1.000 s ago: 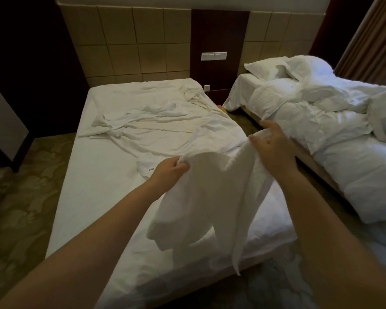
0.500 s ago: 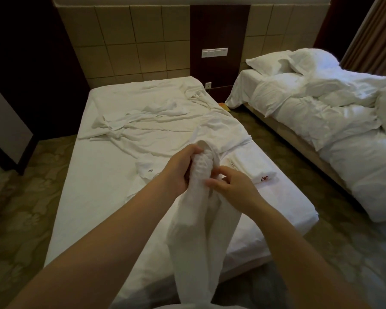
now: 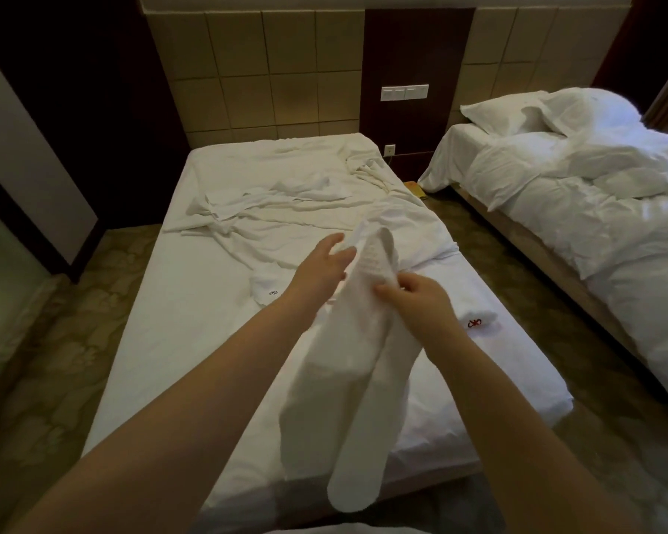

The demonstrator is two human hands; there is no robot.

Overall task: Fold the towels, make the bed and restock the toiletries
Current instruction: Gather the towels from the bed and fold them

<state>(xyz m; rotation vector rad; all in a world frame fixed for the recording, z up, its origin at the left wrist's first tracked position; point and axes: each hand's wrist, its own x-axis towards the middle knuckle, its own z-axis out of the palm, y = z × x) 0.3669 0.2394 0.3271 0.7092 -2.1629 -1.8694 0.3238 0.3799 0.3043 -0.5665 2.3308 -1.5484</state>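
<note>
Two single beds occupy the room. The near bed, dressed in a white fitted sheet, runs away from the person. The far bed stands to the right across a strip of patterned floor and bears a rumpled white duvet and white pillows. A crumpled white flat sheet is strewn over the far half of the near bed.

Held in the air above the near bed's foot is a long white waffle-weave towel, doubled lengthwise so that two layers hang down toward the person. The right hand pinches the towel's upper end between thumb and curled fingers and carries its weight. The left hand is spread, fingers straight, lying against the towel's upper left edge and gripping nothing.

A red-monogrammed folded white cloth lies on the near bed just right of the right hand. A dark-marked folded white cloth lies just left of the left wrist.

Step in hand, by judgement: towel folding, at the lengthwise fold. The bed is not yet made, and no toiletries show. The next move probably calls for the left hand to take hold lower down, square the two layers, and fold the strip across its length.
</note>
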